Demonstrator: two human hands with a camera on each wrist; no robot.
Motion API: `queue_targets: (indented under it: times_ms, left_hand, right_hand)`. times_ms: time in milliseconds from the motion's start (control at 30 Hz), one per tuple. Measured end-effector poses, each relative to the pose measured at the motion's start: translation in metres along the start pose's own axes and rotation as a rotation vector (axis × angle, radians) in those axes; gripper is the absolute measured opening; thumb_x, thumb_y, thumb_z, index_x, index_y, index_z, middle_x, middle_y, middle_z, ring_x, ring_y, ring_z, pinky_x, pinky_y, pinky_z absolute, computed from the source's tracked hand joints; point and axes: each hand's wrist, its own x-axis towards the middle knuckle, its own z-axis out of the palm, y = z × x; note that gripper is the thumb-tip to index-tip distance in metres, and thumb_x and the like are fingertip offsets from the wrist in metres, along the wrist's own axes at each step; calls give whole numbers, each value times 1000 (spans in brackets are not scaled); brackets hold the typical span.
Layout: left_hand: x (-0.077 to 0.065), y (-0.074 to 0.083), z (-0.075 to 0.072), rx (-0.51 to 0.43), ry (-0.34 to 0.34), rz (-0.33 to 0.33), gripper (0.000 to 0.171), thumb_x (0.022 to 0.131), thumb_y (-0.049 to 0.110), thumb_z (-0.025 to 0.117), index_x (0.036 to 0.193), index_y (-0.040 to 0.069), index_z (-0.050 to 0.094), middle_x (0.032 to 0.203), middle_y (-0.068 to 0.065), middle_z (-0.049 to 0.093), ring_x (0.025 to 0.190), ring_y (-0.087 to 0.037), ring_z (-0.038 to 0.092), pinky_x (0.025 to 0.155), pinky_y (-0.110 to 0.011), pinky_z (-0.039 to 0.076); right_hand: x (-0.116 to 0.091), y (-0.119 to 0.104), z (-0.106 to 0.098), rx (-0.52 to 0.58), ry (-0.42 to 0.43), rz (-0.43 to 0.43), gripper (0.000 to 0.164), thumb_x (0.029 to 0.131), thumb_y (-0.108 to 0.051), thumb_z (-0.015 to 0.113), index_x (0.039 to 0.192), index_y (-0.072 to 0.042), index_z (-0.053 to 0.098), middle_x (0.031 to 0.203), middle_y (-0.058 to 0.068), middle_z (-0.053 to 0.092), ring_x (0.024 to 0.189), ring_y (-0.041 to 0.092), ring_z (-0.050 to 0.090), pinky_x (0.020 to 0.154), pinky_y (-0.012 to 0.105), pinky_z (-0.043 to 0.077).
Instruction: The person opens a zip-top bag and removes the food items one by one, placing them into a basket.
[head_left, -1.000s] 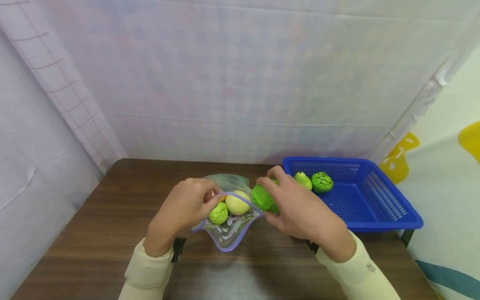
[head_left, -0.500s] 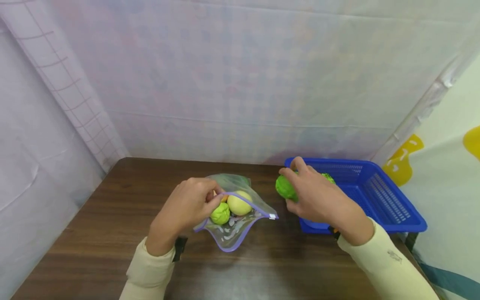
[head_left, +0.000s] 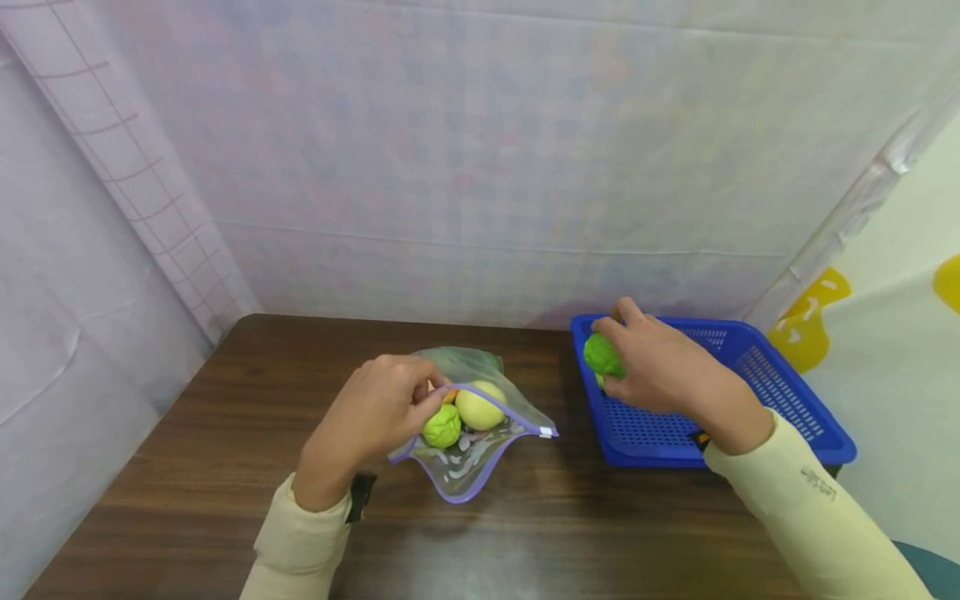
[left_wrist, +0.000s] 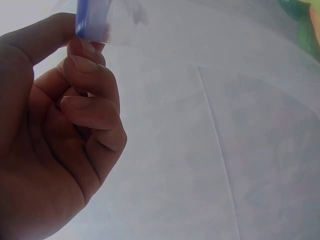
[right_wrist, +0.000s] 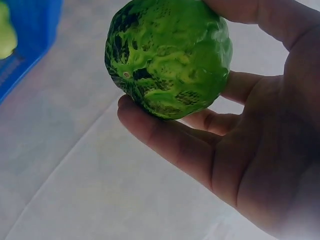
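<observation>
My left hand [head_left: 378,408] pinches the purple zip edge of a clear zip bag [head_left: 468,479] between thumb and fingers; the left wrist view also shows the bag's edge [left_wrist: 92,22] in that pinch. Inside the bag lie a pale yellow round fruit [head_left: 480,408], a small light green cabbage-like ball [head_left: 442,427] and something orange [head_left: 451,396]. Over the left part of a blue basket [head_left: 641,454], my right hand [head_left: 663,362] holds a green knobbly fruit [right_wrist: 170,60] with dark patches, thumb and fingers around it. Part of a light green fruit [head_left: 599,379] shows below it.
The basket stands at the right end of the brown wooden table [head_left: 300,358], its right side near the table's edge. A pale patterned curtain [head_left: 465,167] hangs behind the table. The bag's white slider [head_left: 546,432] sits at its right corner.
My right hand has moved right and away from the bag's mouth, carrying the green knobbly fruit over the basket. The bag's right corner has come into view. My left hand stays at the bag.
</observation>
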Motion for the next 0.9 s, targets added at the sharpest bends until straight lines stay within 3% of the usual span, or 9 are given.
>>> queue_targets:
  times_ms: [200, 533, 700, 900]
  left_hand:
    - [1, 0, -2, -3, 4, 5, 8, 84, 18, 73, 79, 12, 76, 56, 7, 55, 47, -5, 42, 40, -24, 36]
    - [-2, 0, -1, -7, -4, 1, 6, 82, 16, 74, 79, 10, 76, 57, 6, 57, 47, -5, 42, 40, -23, 36]
    - [-2, 0, -4, -4, 3, 3, 6, 82, 15, 74, 79, 10, 76, 56, 6, 56, 47, -5, 42, 40, -24, 36]
    - [-3, -1, -6, 2, -8, -3, 7, 82, 15, 73, 79, 9, 76, 56, 5, 55, 48, -5, 41, 40, -24, 34]
  right_hand:
    - [4, 19, 3, -32, -89, 73, 62, 78, -17, 75, 132, 5, 53, 125, 25, 47, 87, 33, 56, 68, 49, 54]
    - [13, 48, 20, -101, -225, 126, 65, 79, -20, 77, 131, 11, 52, 124, 35, 47, 82, 38, 61, 70, 54, 56]
    - [16, 63, 22, -115, -258, 171, 67, 78, -21, 77, 128, 15, 52, 127, 40, 45, 80, 42, 61, 70, 58, 56]
    - [19, 84, 24, -112, -291, 245, 70, 79, -20, 75, 131, 18, 48, 134, 47, 37, 90, 52, 60, 78, 64, 53]
